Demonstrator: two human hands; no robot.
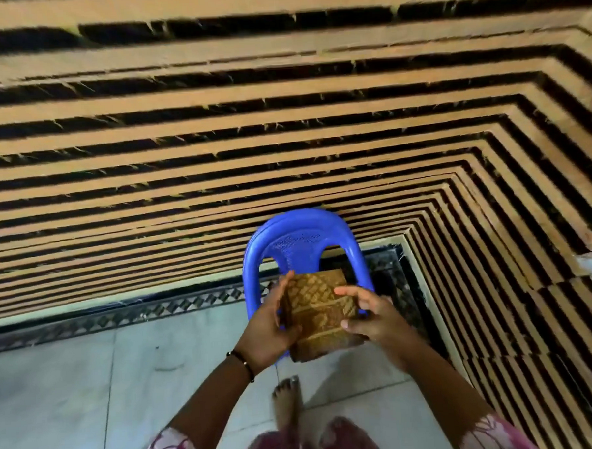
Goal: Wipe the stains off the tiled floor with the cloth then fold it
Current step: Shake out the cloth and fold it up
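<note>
Cloth (pixel 318 312), brown with a yellow woven pattern, is folded into a thick rectangular pad and held in the air in front of the blue plastic chair (pixel 300 239), covering most of the chair's seat from the head camera's view. The left hand (pixel 271 328) grips the pad's left edge, fingers curled along its side and the thumb lying up the near face. The right hand (pixel 368 315) holds the right edge, with the thumb pressed on the lower right corner and the fingers spread loosely over the top face; how far the fingers wrap behind the pad cannot be made out. A dark beaded bracelet (pixel 241 359) circles the left wrist.

Under and in front of the chair lies the pale tiled floor (pixel 90 389), which bears a faint dark smudge (pixel 166 368) well to the left of the chair, possibly a stain, though the view is too soft to be sure. A bare foot (pixel 286 401) stands on the tiles just in front of the chair, and pink patterned clothing (pixel 313 443) shows nearer still. Behind the chair rises a wall (pixel 215 160) of tan and black stripes, which turns a corner to the chair's right. A dark patterned border strip (pixel 121 317) runs along the wall's base, left of the chair.
</note>
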